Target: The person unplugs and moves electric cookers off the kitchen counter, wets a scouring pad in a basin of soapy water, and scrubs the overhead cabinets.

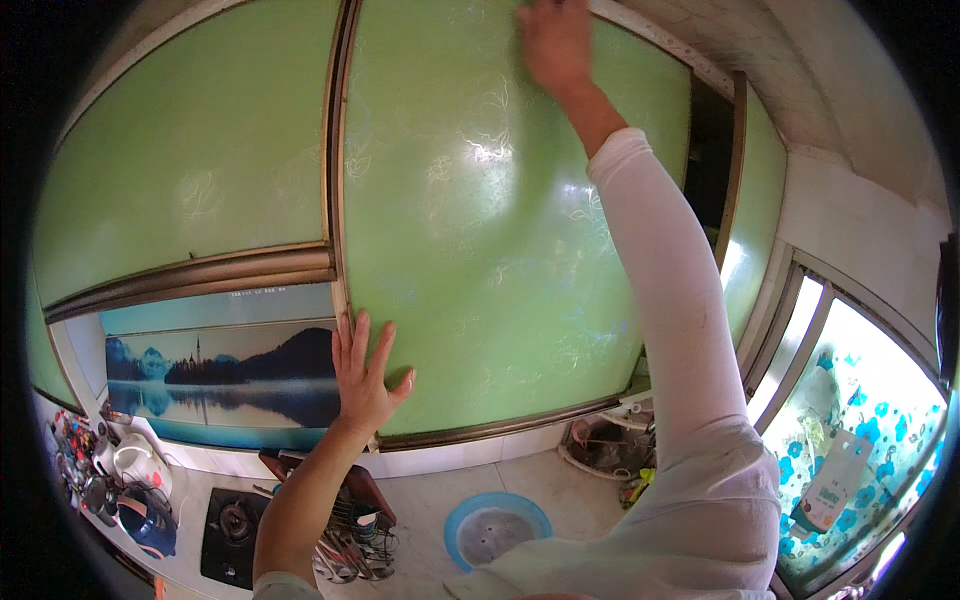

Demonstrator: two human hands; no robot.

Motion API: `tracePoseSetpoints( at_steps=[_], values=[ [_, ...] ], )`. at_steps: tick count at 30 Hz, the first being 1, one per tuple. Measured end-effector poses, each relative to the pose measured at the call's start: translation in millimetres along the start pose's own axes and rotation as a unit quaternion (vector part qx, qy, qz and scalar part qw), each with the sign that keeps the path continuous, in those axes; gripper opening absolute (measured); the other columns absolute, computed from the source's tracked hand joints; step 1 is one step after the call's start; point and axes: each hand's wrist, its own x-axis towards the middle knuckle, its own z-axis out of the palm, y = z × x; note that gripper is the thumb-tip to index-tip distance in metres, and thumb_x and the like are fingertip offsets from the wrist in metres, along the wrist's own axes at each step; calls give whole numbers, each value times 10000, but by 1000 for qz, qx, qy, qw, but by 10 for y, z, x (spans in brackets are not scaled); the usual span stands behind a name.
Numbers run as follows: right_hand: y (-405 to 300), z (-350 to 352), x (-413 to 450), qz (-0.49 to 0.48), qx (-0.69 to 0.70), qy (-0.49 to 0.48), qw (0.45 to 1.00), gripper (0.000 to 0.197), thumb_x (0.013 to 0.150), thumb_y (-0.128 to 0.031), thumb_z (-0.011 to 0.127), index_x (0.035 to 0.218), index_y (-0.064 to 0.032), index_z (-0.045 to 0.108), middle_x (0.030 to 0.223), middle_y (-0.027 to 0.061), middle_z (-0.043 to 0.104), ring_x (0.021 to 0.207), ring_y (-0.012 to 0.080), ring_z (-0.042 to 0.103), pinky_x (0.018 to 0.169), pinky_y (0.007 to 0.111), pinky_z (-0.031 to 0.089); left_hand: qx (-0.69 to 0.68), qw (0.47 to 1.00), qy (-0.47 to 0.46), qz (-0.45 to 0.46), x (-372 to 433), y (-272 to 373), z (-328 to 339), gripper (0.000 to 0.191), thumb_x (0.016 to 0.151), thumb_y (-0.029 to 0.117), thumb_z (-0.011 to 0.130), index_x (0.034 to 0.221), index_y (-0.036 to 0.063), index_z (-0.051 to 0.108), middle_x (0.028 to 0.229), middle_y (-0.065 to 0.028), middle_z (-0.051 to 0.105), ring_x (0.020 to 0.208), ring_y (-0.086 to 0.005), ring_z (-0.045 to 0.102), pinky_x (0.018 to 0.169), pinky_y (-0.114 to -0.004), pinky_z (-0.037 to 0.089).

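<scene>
My left hand [369, 390] lies with fingers spread against the lower left edge of a green glossy cabinet door [480, 247] with a fine floral line pattern. Its fingertips reach the brown metal frame strip [339, 187] between the doors. High up, my right hand [556, 45] is at the top part of the same door, its fingers bent. A small dark spot shows at the picture's upper rim by this hand; whether it grips anything is hidden. To the right of the door, a dark gap [709, 157] opens into the cabinet.
Below stands a blue basin [457, 532] of cloudy water on the counter [427, 480]. Left of it are a rack of utensils [360, 555], a black gas hob [232, 532] and a dark blue kettle [146, 521]. A range hood panel [225, 375] bears a lake picture. A window [847, 420] is right.
</scene>
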Motion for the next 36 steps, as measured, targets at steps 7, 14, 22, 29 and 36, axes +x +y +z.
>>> tracePoseSetpoints(
  at_steps=[7, 14, 22, 29, 36],
  values=[
    [-945, 85, -397, -312, 219, -14, 924, 302, 840, -172, 450, 1096, -16, 481, 1099, 184, 492, 1038, 321, 457, 917, 418, 371, -4, 1000, 0, -7, -48, -53, -65, 716, 655, 290, 692, 1296, 157, 402, 1409, -161, 217, 1287, -402, 202, 1004, -531, 207],
    [-1035, 242, 58, -179, 211, -8, 961, 375, 878, -183, 392, 1200, 7, 410, 1246, 204, 400, 1153, 334, 374, 996, 395, 282, -15, 1000, -5, -22, -53, -47, -49, 707, 643, 293, 704, 1280, 164, 428, 1408, -147, 230, 1288, -397, 202, 1007, -530, 212],
    [-983, 118, 528, -130, 163, -9, 978, 382, 914, -204, 332, 1201, 30, 425, 1262, 236, 400, 1197, 357, 351, 1016, 403, 265, -29, 999, -14, -1, -17, -26, -58, 737, 632, 247, 715, 1288, 130, 400, 1406, -169, 206, 1296, -406, 168, 1020, -531, 191],
    [-1351, 63, -496, -315, 203, -88, 923, 336, 869, -242, 423, 1116, -28, 500, 1119, 170, 510, 1051, 307, 470, 913, 387, 366, -26, 999, -18, -10, -81, -87, -79, 724, 631, 247, 708, 1282, 141, 411, 1406, -160, 209, 1295, -395, 177, 1029, -517, 191],
    [-988, 58, 198, -22, 212, -170, 962, 320, 890, -210, 372, 1086, 12, 493, 1129, 207, 498, 1044, 339, 462, 903, 418, 354, -42, 999, -3, -31, -85, -54, -17, 809, 663, 310, 677, 1323, 33, 300, 1396, -194, 221, 1293, -368, 210, 1035, -485, 191]
  ],
)
